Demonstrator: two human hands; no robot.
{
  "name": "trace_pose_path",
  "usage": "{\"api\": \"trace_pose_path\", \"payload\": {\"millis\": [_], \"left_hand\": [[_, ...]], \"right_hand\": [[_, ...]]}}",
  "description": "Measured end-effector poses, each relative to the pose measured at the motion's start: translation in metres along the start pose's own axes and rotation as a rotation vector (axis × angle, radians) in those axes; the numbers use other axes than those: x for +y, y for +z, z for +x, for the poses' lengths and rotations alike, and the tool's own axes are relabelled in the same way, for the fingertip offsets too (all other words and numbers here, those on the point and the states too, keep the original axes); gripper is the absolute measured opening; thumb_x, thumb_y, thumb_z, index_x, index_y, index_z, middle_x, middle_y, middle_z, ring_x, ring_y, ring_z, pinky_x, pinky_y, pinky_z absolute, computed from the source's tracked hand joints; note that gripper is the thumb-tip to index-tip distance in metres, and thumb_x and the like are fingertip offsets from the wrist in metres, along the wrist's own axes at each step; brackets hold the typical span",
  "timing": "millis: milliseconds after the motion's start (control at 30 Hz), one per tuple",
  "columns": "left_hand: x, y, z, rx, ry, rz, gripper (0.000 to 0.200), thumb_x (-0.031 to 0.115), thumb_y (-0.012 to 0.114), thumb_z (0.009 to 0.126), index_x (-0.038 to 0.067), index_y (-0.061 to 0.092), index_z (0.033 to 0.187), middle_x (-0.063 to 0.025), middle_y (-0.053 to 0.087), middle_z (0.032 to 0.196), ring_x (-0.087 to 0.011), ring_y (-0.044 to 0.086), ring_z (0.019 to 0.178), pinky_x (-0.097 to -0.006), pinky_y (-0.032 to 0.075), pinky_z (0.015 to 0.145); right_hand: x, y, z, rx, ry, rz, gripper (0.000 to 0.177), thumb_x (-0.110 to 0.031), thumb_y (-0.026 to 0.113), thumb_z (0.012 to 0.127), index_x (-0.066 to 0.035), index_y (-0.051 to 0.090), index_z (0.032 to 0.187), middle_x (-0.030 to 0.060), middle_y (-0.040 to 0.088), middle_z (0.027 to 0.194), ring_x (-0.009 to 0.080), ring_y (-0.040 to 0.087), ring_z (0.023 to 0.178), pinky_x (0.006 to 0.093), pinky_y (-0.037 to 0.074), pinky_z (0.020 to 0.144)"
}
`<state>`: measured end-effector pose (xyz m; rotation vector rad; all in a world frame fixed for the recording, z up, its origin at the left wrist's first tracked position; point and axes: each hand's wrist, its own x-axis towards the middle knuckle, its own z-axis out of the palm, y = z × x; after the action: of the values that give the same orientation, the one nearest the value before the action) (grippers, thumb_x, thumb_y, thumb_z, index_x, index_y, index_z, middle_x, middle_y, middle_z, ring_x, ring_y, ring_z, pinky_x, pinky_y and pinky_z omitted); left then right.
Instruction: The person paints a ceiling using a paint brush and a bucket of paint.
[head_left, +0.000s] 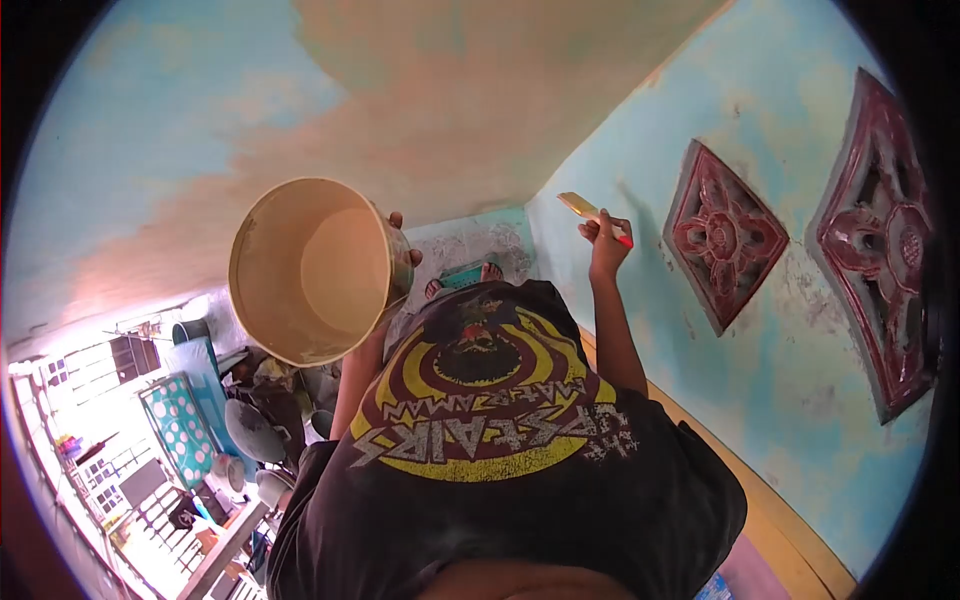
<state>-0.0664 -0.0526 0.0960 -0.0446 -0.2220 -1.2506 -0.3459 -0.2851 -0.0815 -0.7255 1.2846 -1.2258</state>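
A round cream bucket is held up at the left of centre, its open mouth facing me. The inside looks pale, and no paint level can be made out. My left hand grips its right side; only some fingertips show past the wall, and the rest is behind the bucket. To the right, my right hand is closed around a paintbrush with a red handle end. The bristles point up and left, apart from the blue-green wall.
Two dark red diamond-shaped carved vents are set in the right wall. A patchy blue and tan wall spans the top. My feet are by a turquoise object. Pans and a dotted turquoise panel are at lower left.
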Motion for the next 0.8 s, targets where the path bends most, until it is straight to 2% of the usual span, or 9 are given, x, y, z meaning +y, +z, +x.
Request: {"api": "trace_pose_path", "payload": {"millis": [200,233,400,467,500,533,600,700,800], "left_hand": [[0.023,-0.005,-0.016,0.106,0.046,0.015,0.070,0.044,0.062,0.097,0.019,0.035,0.155,-0.0136,0.033,0.160,-0.0411,0.028,0.147,-0.0711,0.037,0.106],[0.028,-0.002,-0.012,0.098,0.038,-0.031,0.063,0.043,0.059,0.099,0.016,0.041,0.152,-0.0243,0.032,0.158,-0.0543,0.045,0.129,-0.0617,0.046,0.106],[0.050,0.004,-0.025,0.094,0.080,0.075,0.066,0.045,0.062,0.096,0.014,0.042,0.151,-0.0262,0.035,0.156,-0.0474,0.042,0.135,-0.0624,0.044,0.106],[0.062,0.005,-0.030,0.108,0.076,0.089,0.067,0.045,0.062,0.096,0.014,0.041,0.151,-0.0262,0.035,0.156,-0.0466,0.039,0.139,-0.0640,0.042,0.107],[0.068,0.007,-0.032,0.112,0.072,0.083,0.067,0.046,0.062,0.096,0.014,0.041,0.151,-0.0263,0.036,0.156,-0.0461,0.037,0.140,-0.0648,0.041,0.108],[0.073,0.006,-0.034,0.112,0.064,0.053,0.067,0.046,0.062,0.096,0.014,0.041,0.151,-0.0264,0.036,0.156,-0.0456,0.035,0.142,-0.0655,0.041,0.108],[0.082,0.006,-0.038,0.094,0.073,0.010,0.068,0.046,0.061,0.096,0.013,0.040,0.152,-0.0267,0.035,0.156,-0.0458,0.032,0.144,-0.0671,0.039,0.109],[0.086,0.004,-0.042,0.060,0.114,-0.007,0.069,0.048,0.060,0.097,0.014,0.038,0.153,-0.0278,0.032,0.157,-0.0482,0.034,0.143,-0.0689,0.039,0.109],[0.097,0.001,-0.051,0.069,0.030,0.000,0.079,0.050,0.065,0.093,0.015,0.033,0.156,-0.0153,0.036,0.158,-0.0419,0.028,0.148,-0.0666,0.040,0.106]], "right_hand": [[0.016,0.012,-0.001,0.088,0.069,0.111,0.022,-0.006,0.068,0.091,0.002,0.048,0.096,0.0174,0.066,0.078,0.0224,0.068,0.062,0.0370,0.064,0.060],[0.016,0.027,-0.001,0.080,0.051,0.124,0.022,-0.006,0.068,0.091,0.002,0.048,0.097,0.0170,0.066,0.078,0.0226,0.068,0.062,0.0368,0.063,0.059],[0.001,0.110,0.040,-0.097,-0.194,0.119,0.021,-0.005,0.069,0.090,-0.001,0.049,0.098,0.0121,0.064,0.076,0.0196,0.064,0.059,0.0320,0.054,0.051],[-0.063,0.167,0.046,-0.123,-0.397,0.097,0.018,-0.005,0.067,0.089,-0.003,0.050,0.090,0.0114,0.066,0.073,0.0189,0.065,0.060,0.0325,0.052,0.051],[-0.088,0.181,0.062,-0.092,-0.562,-0.225,0.017,-0.006,0.066,0.089,-0.002,0.050,0.089,0.0123,0.068,0.070,0.0196,0.068,0.062,0.0319,0.054,0.054],[-0.128,0.197,0.052,-0.127,-0.584,-0.202,0.016,-0.007,0.064,0.089,0.000,0.049,0.090,0.0136,0.068,0.070,0.0201,0.070,0.063,0.0308,0.056,0.057],[-0.203,0.217,0.012,-0.185,-0.651,-0.021,0.017,-0.005,0.062,0.089,0.001,0.046,0.088,0.0155,0.068,0.071,0.0200,0.068,0.058,0.0328,0.056,0.057],[-0.288,0.232,-0.047,-0.269,-0.880,0.379,0.022,0.001,0.064,0.090,0.000,0.043,0.095,0.0170,0.064,0.085,0.0238,0.070,0.069,0.0366,0.062,0.068],[-0.298,0.261,-0.113,-0.142,-1.244,0.497,0.016,-0.011,0.061,0.101,0.000,0.049,0.098,0.0106,0.068,0.082,0.0185,0.070,0.076,0.0294,0.057,0.065]]}}
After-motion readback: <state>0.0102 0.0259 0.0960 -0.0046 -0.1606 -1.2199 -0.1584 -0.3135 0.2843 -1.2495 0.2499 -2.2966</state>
